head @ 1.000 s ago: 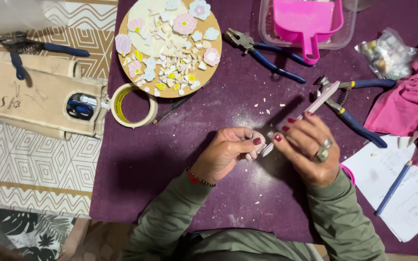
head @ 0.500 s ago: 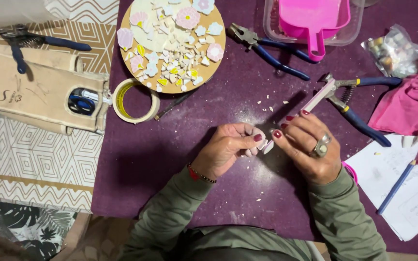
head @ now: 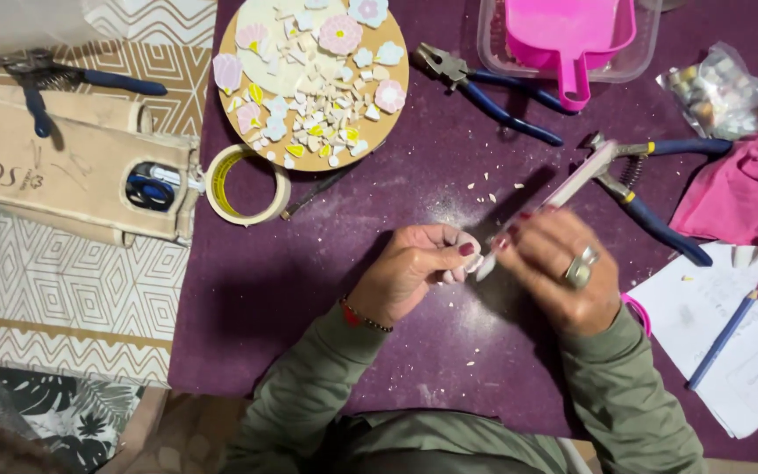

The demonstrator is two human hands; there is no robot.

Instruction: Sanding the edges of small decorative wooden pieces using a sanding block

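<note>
Overhead view of a purple felt-like work mat point(head: 309, 290) spread on a table. The left hand point(head: 410, 272), fingers curled together, pinches a small pale ceramic fragment point(head: 469, 262) between thumb and fingertips, just above the mat near its centre. The right hand point(head: 563, 268), bearing a silver ring, is closed around a long slim pinkish-white file-like tool point(head: 563, 189); the tool's lower tip meets the fragment, and its far end slants up and to the right. The two hands are almost touching at the fragment. White dust and chips lie on the mat just beyond the hands.

Above the hands lies a round wooden board point(head: 313, 79) covered with pale tile pieces and pink flower-shaped pieces. A roll of cream tape point(head: 247, 184) lies just beside the board's lower left edge. Blue-handled pliers point(head: 493, 88) lie right of the board; a second pair of blue-handled nippers point(head: 651, 189) lies beside the right hand. A pink plastic scoop point(head: 572, 35) sits in a clear tub.
</note>
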